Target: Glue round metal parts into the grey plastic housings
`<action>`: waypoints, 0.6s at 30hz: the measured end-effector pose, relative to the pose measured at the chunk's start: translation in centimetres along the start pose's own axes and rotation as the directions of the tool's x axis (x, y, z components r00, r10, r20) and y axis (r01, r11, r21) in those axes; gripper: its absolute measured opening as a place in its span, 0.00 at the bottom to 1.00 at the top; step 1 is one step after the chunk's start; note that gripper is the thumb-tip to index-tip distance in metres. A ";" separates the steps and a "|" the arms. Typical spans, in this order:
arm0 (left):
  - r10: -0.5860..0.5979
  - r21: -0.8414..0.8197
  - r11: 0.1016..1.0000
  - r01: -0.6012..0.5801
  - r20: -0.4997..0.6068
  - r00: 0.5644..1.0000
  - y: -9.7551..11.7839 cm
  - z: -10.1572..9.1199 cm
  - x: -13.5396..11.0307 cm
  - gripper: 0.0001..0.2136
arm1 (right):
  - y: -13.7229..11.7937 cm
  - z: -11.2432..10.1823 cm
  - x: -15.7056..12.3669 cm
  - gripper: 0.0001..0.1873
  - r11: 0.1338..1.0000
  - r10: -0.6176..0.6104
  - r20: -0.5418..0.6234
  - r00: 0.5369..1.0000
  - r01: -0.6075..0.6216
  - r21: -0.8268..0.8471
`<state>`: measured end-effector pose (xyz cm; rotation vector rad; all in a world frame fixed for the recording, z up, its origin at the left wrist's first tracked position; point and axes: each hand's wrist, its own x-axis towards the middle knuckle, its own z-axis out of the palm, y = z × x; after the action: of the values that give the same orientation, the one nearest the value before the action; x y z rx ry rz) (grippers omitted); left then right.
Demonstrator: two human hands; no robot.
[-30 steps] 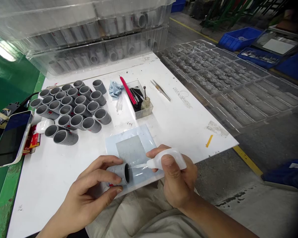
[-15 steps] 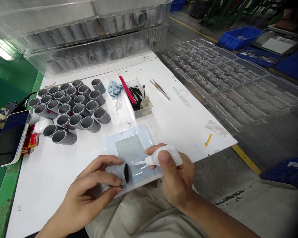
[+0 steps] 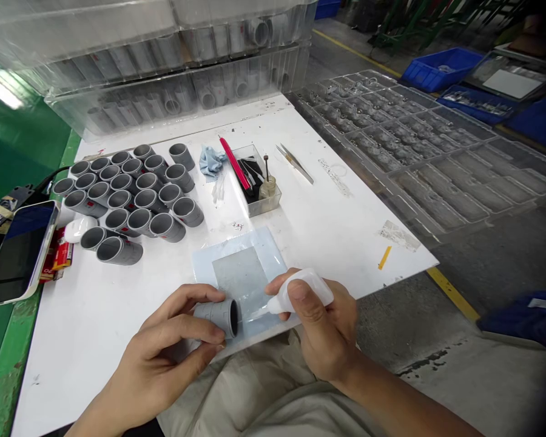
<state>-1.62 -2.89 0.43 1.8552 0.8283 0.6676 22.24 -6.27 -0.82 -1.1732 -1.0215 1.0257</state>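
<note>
A short grey tube (image 3: 216, 317) lies on its side between the thumb and fingers of my left hand (image 3: 173, 346), its dark open end turned right. My right hand (image 3: 323, 328) grips a white squeeze bottle (image 3: 306, 290) whose thin nozzle points left and slightly down, a small gap from the tube's mouth. Beneath both is a pale blue pad (image 3: 268, 249) with a grey square sheet (image 3: 236, 270) on it, under clear film. More grey tubes (image 3: 139, 188) stand and lie grouped at the left of the white table (image 3: 95, 328).
A small clear box (image 3: 264, 206) holds a red pen-like tool (image 3: 234, 162) and a little glass jar (image 3: 268, 188). Tweezers (image 3: 295, 164) lie right of it, a crumpled blue cloth (image 3: 212, 162) left. Tube-filled clear bins (image 3: 182, 97) rise behind; a phone (image 3: 20, 252) rests at left.
The bottle's nozzle has tilted downward and moved slightly away from the tube's rim. My left hand and the tube stay nearly in place; the whole view has shifted a little.
</note>
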 end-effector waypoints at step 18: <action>-0.121 0.001 0.992 0.123 -0.161 0.979 -0.5 0.9 -0.2 0.04 | -0.9 -3.2 1.8 0.14 0.978 0.022 -0.317 0.948 0.046 0.204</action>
<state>-1.26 -3.36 -0.41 1.7604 1.0440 0.7429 25.81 -5.28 -0.06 -1.1122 -0.6492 0.8757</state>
